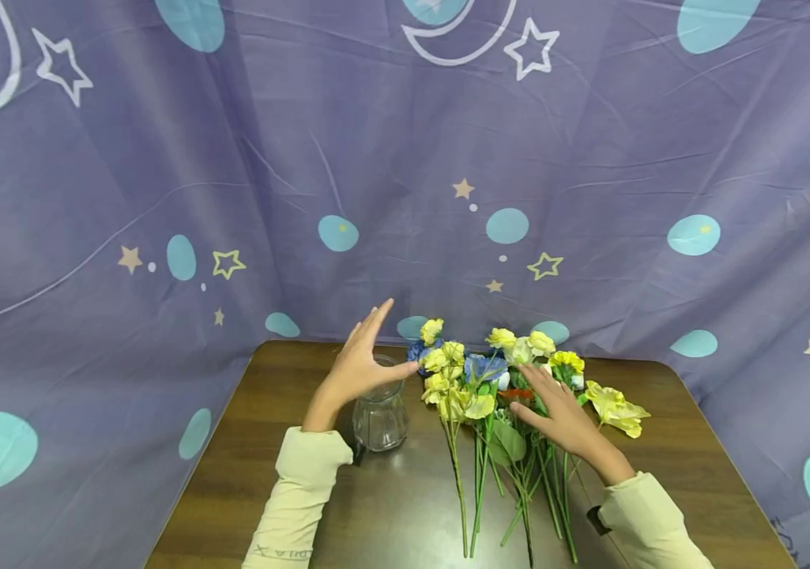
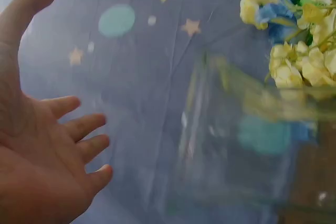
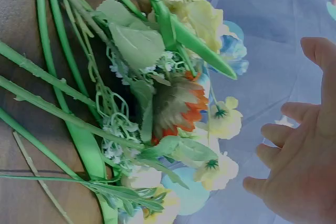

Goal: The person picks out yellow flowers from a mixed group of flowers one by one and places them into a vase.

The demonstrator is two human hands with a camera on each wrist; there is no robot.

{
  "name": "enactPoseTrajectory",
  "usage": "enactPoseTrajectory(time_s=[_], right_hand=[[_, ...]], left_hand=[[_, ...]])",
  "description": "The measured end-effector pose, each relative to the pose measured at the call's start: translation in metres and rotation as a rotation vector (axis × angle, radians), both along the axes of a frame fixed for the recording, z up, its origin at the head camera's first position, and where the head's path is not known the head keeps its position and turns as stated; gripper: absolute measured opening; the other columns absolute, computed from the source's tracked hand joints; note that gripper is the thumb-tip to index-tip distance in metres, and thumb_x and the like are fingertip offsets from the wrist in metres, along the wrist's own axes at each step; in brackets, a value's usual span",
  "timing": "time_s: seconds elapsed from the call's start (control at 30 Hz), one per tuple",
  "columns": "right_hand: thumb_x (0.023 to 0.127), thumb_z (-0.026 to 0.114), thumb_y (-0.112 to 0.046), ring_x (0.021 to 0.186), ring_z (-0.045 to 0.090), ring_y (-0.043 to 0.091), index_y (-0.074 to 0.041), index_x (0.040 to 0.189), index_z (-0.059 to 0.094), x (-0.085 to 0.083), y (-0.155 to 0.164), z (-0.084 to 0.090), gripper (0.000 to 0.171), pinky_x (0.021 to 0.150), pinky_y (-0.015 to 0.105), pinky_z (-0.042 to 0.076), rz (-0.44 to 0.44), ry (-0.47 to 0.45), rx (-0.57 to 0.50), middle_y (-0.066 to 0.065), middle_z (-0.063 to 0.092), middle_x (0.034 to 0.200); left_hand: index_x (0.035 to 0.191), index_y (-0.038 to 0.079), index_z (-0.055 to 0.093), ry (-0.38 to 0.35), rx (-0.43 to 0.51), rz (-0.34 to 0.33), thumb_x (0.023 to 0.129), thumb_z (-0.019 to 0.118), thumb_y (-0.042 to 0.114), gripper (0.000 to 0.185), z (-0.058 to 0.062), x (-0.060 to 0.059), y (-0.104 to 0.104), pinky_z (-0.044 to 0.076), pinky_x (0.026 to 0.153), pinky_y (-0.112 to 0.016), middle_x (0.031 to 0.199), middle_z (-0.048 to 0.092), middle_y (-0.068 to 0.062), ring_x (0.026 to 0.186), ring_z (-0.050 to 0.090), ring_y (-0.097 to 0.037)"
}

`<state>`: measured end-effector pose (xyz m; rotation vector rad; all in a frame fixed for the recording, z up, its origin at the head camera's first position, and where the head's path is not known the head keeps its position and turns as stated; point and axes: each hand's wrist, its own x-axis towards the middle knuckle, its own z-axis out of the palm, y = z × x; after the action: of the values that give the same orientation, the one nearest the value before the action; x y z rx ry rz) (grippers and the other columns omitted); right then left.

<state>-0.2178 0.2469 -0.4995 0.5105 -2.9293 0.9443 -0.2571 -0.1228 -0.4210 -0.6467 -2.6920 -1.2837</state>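
Observation:
A clear ribbed glass vase (image 1: pixel 379 415) stands upright on the brown table (image 1: pixel 248 474). My left hand (image 1: pixel 362 365) hovers just above its rim, fingers straight and spread, holding nothing; in the left wrist view the palm (image 2: pixel 47 145) is open beside the blurred vase (image 2: pixel 236 145). A bunch of artificial flowers (image 1: pixel 490 379) with yellow, blue and orange heads and long green stems lies to the right of the vase. My right hand (image 1: pixel 554 407) hovers flat over the bunch, fingers extended. In the right wrist view the fingers (image 3: pixel 294 150) stay apart from the flowers (image 3: pixel 173 108).
A purple cloth (image 1: pixel 405 158) printed with stars, moons and teal dots hangs behind the table and drapes along both sides. The stems (image 1: pixel 479 490) reach toward the table's near edge. Bare wood shows left of the vase and at the far right.

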Motion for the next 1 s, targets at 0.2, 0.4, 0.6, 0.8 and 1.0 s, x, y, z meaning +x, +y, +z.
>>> enactPoseTrajectory(time_s=[0.2, 0.4, 0.6, 0.8, 1.0], right_hand=[[0.101, 0.058, -0.048, 0.156, 0.014, 0.045, -0.022, 0.164, 0.023, 0.002, 0.002, 0.006, 0.076, 0.117, 0.076, 0.014, 0.007, 0.008, -0.010, 0.015, 0.020, 0.170], [0.103, 0.057, -0.047, 0.150, 0.030, 0.047, -0.020, 0.163, 0.026, 0.002, 0.001, 0.009, 0.073, 0.111, 0.074, 0.031, -0.005, -0.054, -0.057, 0.017, 0.027, 0.167], [0.104, 0.060, -0.035, 0.130, 0.055, 0.046, -0.004, 0.151, 0.046, 0.001, -0.002, 0.012, 0.058, 0.103, 0.063, 0.048, -0.012, -0.064, -0.138, 0.024, 0.054, 0.147], [0.105, 0.059, -0.028, 0.111, 0.069, 0.037, 0.000, 0.141, 0.056, -0.001, 0.001, 0.017, 0.046, 0.089, 0.046, 0.059, -0.019, -0.123, -0.297, 0.027, 0.065, 0.131], [0.104, 0.060, -0.020, 0.097, 0.073, 0.031, 0.004, 0.135, 0.060, -0.005, 0.016, 0.027, 0.040, 0.079, 0.037, 0.060, -0.085, -0.070, -0.316, 0.026, 0.071, 0.117]], left_hand=[[0.162, 0.042, 0.010, -0.207, 0.168, -0.068, 0.078, 0.088, 0.041, 0.115, -0.026, -0.005, -0.029, 0.012, 0.125, -0.065, 0.172, 0.015, 0.003, 0.159, 0.009, -0.029], [0.164, 0.031, 0.010, -0.247, 0.335, -0.154, 0.075, 0.091, 0.021, 0.121, -0.061, -0.010, -0.043, 0.012, 0.125, -0.064, 0.171, 0.018, -0.002, 0.159, 0.012, -0.031], [0.164, 0.031, 0.010, -0.274, 0.452, -0.227, 0.072, 0.092, 0.010, 0.125, -0.089, -0.014, -0.047, 0.012, 0.124, -0.065, 0.170, 0.024, -0.003, 0.157, 0.016, -0.032], [0.164, 0.026, 0.014, -0.300, 0.534, -0.251, 0.069, 0.092, 0.001, 0.126, -0.105, -0.013, -0.043, 0.028, 0.124, -0.051, 0.165, 0.033, -0.012, 0.150, 0.034, -0.032], [0.158, 0.008, 0.029, -0.253, 0.583, -0.307, 0.071, 0.088, -0.007, 0.106, -0.121, -0.013, -0.038, 0.044, 0.115, -0.041, 0.156, 0.043, -0.022, 0.147, 0.037, -0.035]])
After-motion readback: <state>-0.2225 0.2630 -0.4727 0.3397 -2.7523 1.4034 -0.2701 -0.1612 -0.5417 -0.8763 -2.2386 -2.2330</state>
